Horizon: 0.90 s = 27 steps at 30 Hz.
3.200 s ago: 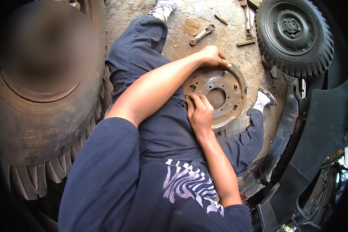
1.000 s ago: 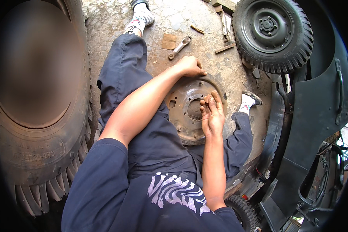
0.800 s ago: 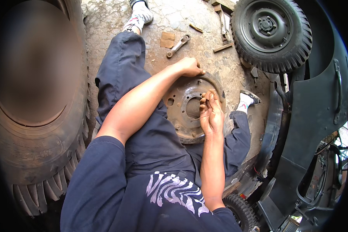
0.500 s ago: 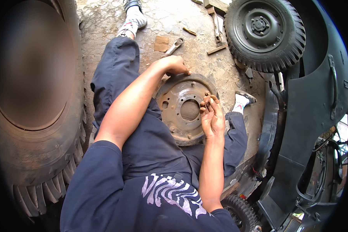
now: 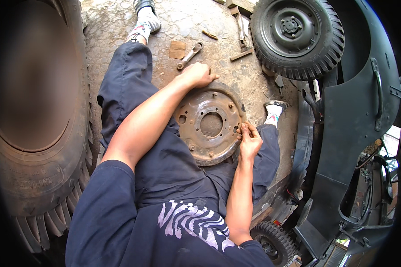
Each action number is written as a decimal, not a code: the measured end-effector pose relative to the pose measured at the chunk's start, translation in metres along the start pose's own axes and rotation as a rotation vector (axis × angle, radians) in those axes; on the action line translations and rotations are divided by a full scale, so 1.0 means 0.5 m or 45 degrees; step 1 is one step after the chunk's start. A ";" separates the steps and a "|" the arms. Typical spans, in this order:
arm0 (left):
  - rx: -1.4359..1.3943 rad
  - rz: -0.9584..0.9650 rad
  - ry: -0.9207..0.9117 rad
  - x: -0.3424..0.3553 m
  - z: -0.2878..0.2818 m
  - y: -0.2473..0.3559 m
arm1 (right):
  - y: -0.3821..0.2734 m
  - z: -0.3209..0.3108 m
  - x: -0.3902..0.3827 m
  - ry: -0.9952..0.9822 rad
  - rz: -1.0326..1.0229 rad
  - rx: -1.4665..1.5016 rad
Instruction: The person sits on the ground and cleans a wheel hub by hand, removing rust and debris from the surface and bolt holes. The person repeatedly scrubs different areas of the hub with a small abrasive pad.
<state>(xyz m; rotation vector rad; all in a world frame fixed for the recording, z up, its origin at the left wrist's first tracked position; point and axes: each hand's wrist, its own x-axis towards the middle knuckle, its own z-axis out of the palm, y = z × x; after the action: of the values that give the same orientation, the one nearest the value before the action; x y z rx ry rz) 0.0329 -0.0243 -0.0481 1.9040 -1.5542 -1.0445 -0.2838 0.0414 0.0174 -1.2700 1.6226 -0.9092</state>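
Note:
A round rusty metal plate (image 5: 201,144), with a central opening, bolt holes and several studs, stands tilted between my legs. My left hand (image 5: 199,74) is closed on its upper rim, the forearm reaching across my thigh. At the plate's right edge, by a slot, my right hand (image 5: 249,139) has thumb and fingers pinched together; whatever is between them is too small or hidden to name. Just beyond my left hand lie a steel rod fitting (image 5: 190,57) with ringed ends and a flat brown square (image 5: 177,50).
A large worn tyre (image 5: 35,187) fills the left side, partly blurred. At upper right is a wheel (image 5: 260,26) against a dark vehicle body (image 5: 352,111). Metal bars (image 5: 241,55) lie on the cracked concrete floor (image 5: 102,35); a smaller tyre (image 5: 278,236) shows at lower right.
My right hand has moved from over the plate's middle, palm up, down and outward to its right edge, turning over. My left hand stays at the upper rim.

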 end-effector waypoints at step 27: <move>-0.051 0.166 -0.037 0.002 0.039 0.025 | -0.027 0.072 -0.003 -0.100 -0.561 -0.845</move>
<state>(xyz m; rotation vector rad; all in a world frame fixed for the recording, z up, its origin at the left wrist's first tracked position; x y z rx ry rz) 0.0099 -0.0260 -0.0509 1.7429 -1.6374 -1.0432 -0.2454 0.0385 0.0170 -2.1533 1.6714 -0.5606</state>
